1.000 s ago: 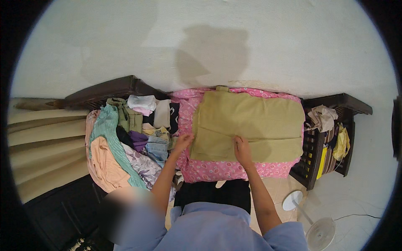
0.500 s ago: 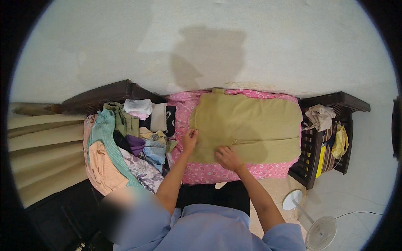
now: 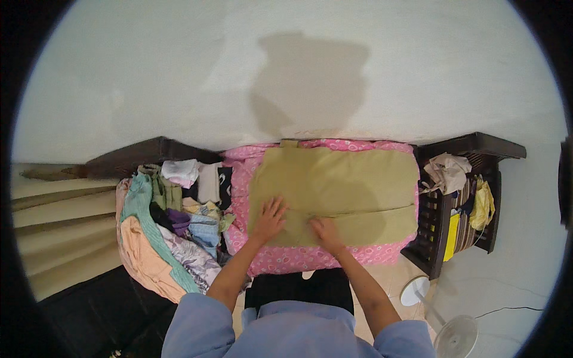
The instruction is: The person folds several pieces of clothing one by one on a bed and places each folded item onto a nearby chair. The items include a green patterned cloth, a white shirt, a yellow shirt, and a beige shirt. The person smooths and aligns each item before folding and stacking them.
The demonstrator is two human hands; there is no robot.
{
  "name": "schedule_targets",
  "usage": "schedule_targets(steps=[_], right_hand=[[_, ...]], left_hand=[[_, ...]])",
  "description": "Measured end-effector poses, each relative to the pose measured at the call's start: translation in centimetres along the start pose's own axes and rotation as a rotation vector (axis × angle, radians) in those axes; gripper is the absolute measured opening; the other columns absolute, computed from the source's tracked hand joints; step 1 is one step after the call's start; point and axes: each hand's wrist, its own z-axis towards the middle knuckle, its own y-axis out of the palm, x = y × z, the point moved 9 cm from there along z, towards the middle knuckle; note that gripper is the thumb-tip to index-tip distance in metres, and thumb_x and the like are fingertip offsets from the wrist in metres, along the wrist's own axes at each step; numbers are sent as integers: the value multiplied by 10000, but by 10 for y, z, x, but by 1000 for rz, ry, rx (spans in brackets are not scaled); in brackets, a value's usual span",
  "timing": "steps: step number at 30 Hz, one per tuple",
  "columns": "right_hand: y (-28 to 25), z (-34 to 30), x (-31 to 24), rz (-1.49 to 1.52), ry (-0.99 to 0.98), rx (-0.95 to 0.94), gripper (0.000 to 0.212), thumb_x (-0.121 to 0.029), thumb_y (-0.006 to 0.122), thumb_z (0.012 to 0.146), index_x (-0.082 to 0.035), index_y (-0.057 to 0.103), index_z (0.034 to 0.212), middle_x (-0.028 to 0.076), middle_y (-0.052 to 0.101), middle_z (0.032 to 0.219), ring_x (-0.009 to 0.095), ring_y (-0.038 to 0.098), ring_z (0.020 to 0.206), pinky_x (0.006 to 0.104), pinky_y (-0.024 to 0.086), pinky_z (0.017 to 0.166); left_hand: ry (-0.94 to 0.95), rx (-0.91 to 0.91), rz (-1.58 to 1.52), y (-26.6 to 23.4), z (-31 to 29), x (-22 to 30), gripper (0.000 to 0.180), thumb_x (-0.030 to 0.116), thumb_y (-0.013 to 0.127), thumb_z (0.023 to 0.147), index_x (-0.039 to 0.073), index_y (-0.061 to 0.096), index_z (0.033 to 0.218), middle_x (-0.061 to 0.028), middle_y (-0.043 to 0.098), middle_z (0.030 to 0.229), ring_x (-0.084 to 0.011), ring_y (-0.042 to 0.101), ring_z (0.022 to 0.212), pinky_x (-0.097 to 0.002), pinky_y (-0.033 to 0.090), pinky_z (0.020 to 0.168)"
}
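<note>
An olive-green garment (image 3: 358,179) lies spread on a pink patterned cloth (image 3: 298,259), with a narrow tab at its far edge. A long seam or slit edge runs across its nearer right part. Fingers spread, my left hand (image 3: 270,222) rests flat on the garment's left part. My right hand (image 3: 324,231) is at the left end of the seam, its fingers bent and closed on the fabric; the fingertips are partly hidden. The garment's exact kind is not clear.
To the left is a heap of clothes, including a peach garment (image 3: 146,256) and a teal one (image 3: 140,194). A dark wooden chair (image 3: 439,238) with clothes on it stands at the right, near a white stand fan (image 3: 456,337). A wall rises behind.
My left hand has left its pinch at the garment's left edge and now lies flat on the fabric. My right hand has shifted slightly toward the seam's end. The whole view has shifted a little.
</note>
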Motion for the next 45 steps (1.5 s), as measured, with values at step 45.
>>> schedule_targets(steps=[45], right_hand=[[-246,-102,231,-288,423,-41,237,-73,592,682,-64,535,912,122,543,906,298,513,906,483,313,915]], left_hand=[[-901,294,-844,-28,-63,-110,258,139,556,786,-1,565,1002,-17,587,830,-101,524,736,-216,419,610]])
